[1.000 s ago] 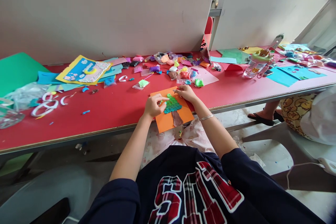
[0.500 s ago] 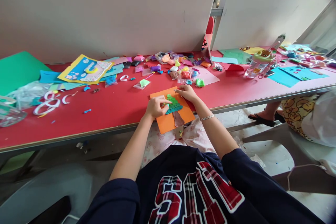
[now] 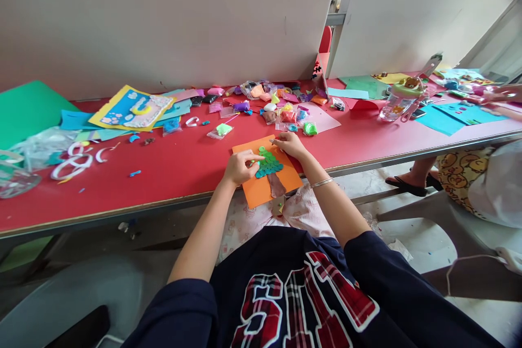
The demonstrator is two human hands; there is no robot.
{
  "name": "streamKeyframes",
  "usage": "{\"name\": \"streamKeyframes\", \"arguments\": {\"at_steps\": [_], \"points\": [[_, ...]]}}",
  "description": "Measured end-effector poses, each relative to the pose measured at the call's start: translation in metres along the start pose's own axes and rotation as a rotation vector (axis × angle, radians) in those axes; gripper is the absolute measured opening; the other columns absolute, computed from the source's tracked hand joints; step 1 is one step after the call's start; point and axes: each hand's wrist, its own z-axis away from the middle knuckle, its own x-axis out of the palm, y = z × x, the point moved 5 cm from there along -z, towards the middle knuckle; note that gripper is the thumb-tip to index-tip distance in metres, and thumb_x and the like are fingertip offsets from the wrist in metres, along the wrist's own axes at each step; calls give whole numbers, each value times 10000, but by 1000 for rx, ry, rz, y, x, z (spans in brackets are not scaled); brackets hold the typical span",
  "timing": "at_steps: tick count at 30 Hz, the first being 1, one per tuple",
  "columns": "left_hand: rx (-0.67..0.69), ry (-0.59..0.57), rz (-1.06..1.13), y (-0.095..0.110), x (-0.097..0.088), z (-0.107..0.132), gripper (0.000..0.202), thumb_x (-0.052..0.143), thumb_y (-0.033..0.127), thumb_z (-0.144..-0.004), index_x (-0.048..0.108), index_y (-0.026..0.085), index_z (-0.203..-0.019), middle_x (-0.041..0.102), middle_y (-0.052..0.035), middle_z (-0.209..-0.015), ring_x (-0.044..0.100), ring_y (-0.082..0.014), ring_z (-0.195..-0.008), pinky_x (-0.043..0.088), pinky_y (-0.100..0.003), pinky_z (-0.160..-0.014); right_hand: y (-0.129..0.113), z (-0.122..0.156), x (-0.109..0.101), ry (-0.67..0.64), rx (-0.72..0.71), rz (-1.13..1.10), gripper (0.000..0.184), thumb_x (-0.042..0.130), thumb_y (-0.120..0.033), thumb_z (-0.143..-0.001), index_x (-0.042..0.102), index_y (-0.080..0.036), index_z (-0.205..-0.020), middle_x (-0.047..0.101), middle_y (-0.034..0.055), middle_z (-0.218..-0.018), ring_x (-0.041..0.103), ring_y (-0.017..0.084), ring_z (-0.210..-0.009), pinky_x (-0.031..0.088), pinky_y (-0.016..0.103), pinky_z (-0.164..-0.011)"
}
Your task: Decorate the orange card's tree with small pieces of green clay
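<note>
An orange card (image 3: 258,189) lies at the near edge of the red table (image 3: 175,163). On it is a clay tree (image 3: 269,166) with green and teal scales and a brown trunk. My left hand (image 3: 240,166) rests on the card's left side, fingers curled, its fingertips pressed against the tree's left edge. My right hand (image 3: 289,144) lies on the card's upper right corner, fingers bent and held together, its fingertips touching the top of the tree. Whether either hand pinches a bit of clay is too small to see.
Small bags of coloured clay (image 3: 267,102) lie behind the card. Coloured paper sheets (image 3: 130,110) and white paper curls (image 3: 73,159) are to the left. White boards (image 3: 163,22) stand along the back. A clear bottle (image 3: 397,100) stands at the right, where another person (image 3: 473,174) sits.
My left hand has shifted slightly right and down, from the tree's upper left to its left edge. My right hand has stayed put. Another person's hand has appeared at the far right.
</note>
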Motion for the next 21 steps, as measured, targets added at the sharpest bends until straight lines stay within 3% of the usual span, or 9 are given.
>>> {"name": "streamKeyframes", "arguments": {"at_steps": [4,10,17,21], "points": [[-2,-12,-33,1,1,1,310,520,211,-667,786,187,-825,557,-1,-609,432,-105,-512,368,-247,-536,0,0,0,1,-2,13,276,570,-360,-742,406,-190,-598,407,-45,-530,349,87,-534,246,243,-522],[-9,-32,101,1,-1,2,298,520,217,-706,783,173,-838,533,5,-582,415,-98,-494,364,-231,-504,0,-1,-1,7,-11,12,287,571,-368,-741,403,-189,-593,408,-42,-535,358,86,-536,256,236,-516],[-23,-21,-65,0,2,2,325,521,204,-673,788,186,-858,581,-9,-632,446,-109,-518,365,-250,-532,0,-1,0,-1,11,22,276,574,-358,-744,417,-188,-594,418,-42,-519,356,90,-529,245,246,-516],[7,-53,-24,2,3,3,321,511,209,-674,787,185,-836,579,-8,-627,442,-105,-515,366,-242,-527,-1,0,0,1,11,21,274,575,-350,-751,423,-186,-593,423,-39,-524,358,91,-531,246,247,-518]]}}
